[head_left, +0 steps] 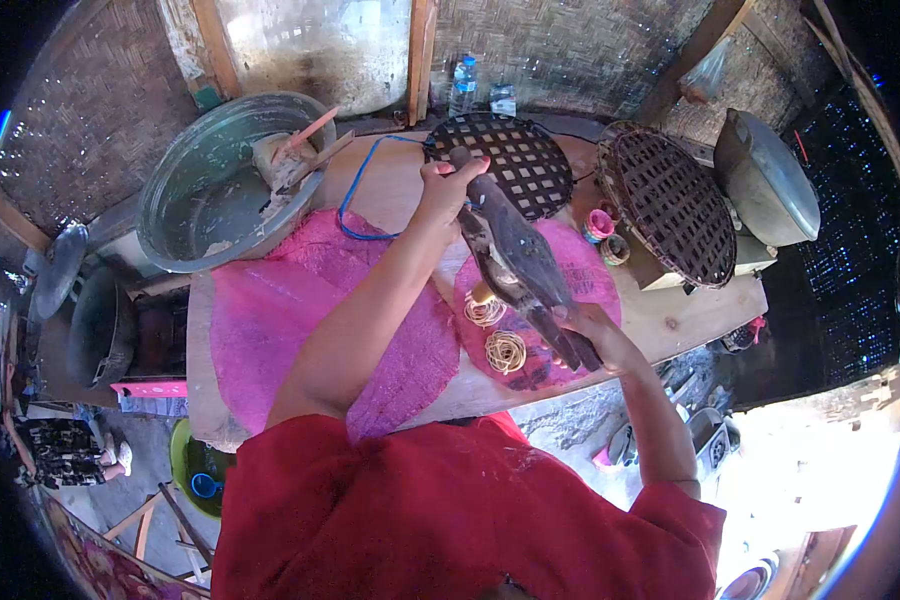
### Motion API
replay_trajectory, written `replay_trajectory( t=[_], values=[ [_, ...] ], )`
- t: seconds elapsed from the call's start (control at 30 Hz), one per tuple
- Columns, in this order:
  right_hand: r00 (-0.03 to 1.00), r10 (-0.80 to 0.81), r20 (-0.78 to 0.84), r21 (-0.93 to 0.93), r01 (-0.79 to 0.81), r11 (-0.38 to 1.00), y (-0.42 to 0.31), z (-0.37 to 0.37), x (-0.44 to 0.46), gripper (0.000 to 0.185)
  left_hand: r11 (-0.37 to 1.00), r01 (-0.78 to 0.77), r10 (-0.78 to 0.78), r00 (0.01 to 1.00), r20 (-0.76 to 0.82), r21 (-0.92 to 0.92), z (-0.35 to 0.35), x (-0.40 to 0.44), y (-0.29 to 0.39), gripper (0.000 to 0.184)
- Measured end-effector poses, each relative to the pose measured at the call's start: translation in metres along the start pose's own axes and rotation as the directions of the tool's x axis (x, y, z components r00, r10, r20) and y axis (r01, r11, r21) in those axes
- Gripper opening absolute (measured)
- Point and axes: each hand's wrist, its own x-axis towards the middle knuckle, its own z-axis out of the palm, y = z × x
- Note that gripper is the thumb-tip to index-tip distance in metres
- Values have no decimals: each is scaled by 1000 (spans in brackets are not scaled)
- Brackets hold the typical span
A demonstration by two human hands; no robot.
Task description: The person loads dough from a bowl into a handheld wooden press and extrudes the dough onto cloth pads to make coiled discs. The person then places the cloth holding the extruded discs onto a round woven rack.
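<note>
Wood press (515,255): 1, dark; being held aslant above round pink sheet (592,268). L hand (455,178): fingers grasping its 11 o'clock end. R hand (592,332): fingers grasping its 5 o'clock end. Strand coils (505,352): 2 vis., lying approx. 6–7 o'clock of press, looking formed; any others under press, can't tell. Tub (157,215): 10 o'clock, holding pale paste residue; qty left unclear. Lattice tray (535,160): resting, 12 o'clock.

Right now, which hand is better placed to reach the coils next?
Right, I'd say: the right hand holds the near end of the dark tool, close to the coils. The left hand holds the far end, farther away. Either would need to let go first.
</note>
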Motion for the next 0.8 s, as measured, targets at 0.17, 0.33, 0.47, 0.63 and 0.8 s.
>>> replay_trajectory(
  t=[0.17, 0.33, 0.47, 0.63, 0.8],
  values=[
    [999, 44, -13, -55, -45, 997, -3, -14, -11, 46, 998, 44, -40, 996, 78, -50, -7, 9, -27, 69],
    [999, 24, -48, -168, -32, 985, 20, -22, 20, 49, 982, -2, 19, 996, 91, -187, -11, 18, -38, 66],
    [997, 76, -19, -104, -78, 992, 29, -4, 37, 51, 998, -34, 34, 999, -5, -44, -34, 18, -37, 63],
    [996, 33, 85, -57, -28, 998, 23, -6, 38, 51, 994, -79, 88, 991, -105, 80, -43, 12, -22, 61],
    [946, 78, 314, 62, -103, 993, -16, -44, 28, 59, 991, -132, 133, 991, 14, -24, -16, 22, 1, 64]
  ],
)
